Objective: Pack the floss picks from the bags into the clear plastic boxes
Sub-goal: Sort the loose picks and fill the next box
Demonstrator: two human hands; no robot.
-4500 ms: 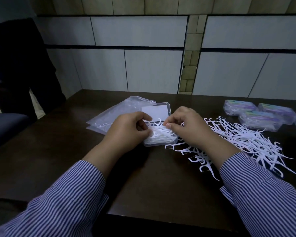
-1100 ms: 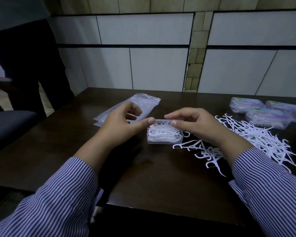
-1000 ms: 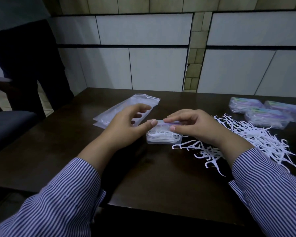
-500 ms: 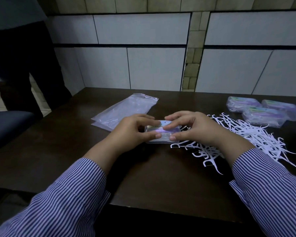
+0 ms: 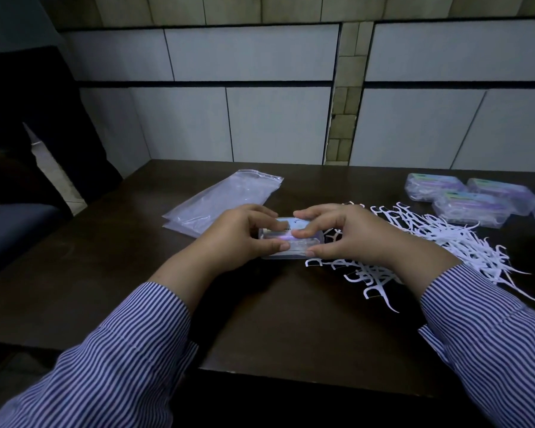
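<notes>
Left hand [image 5: 241,236] and right hand [image 5: 349,234]: each grip is clamped on one end of a single clear plastic box [image 5: 291,242], thumbs at the near edge and fingers curled over the lid, which lies down on the box; whether it is latched cannot be told. The box rests on the dark surface [image 5: 260,319], directly ahead of the person. Judged step: closing a filled box. Just right of it, partly under the right hand, a heap of loose floss picks [image 5: 439,239] spreads across the surface, unpacked. Far right, near the wall: closed boxes [image 5: 464,205], at least three, with a further one cut by the frame edge; they read as finished stock, their contents blurred. Left of the held box, beyond the left hand: flat clear bags [image 5: 229,199], seemingly emptied. Assessment: several boxes done, one at closure, and a sizeable heap left, likely enough for more boxes; no spare open box is visible. Striped sleeves [image 5: 130,350] cover both forearms.
</notes>
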